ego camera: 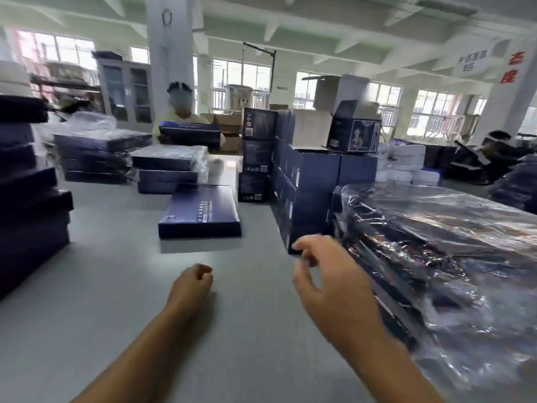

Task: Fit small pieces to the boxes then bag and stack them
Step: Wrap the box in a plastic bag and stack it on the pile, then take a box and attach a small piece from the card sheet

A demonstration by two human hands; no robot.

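Observation:
A flat dark blue box [200, 212] lies alone on the grey table [116, 286], beyond both hands. My left hand [193, 286] rests low over the table with its fingers curled in and nothing in them. My right hand [325, 274] hovers higher, fingers loosely bent and empty, just left of a stack of boxes wrapped in clear plastic bags [441, 257]. Neither hand touches a box. No small pieces are in sight.
Unbagged dark boxes [29, 213] are piled at the left edge. Bagged stacks [168, 167] sit across the table near a seated person [181, 117]. Tall blue cartons [305, 181] stand at centre right. More people work at the far right [494, 149].

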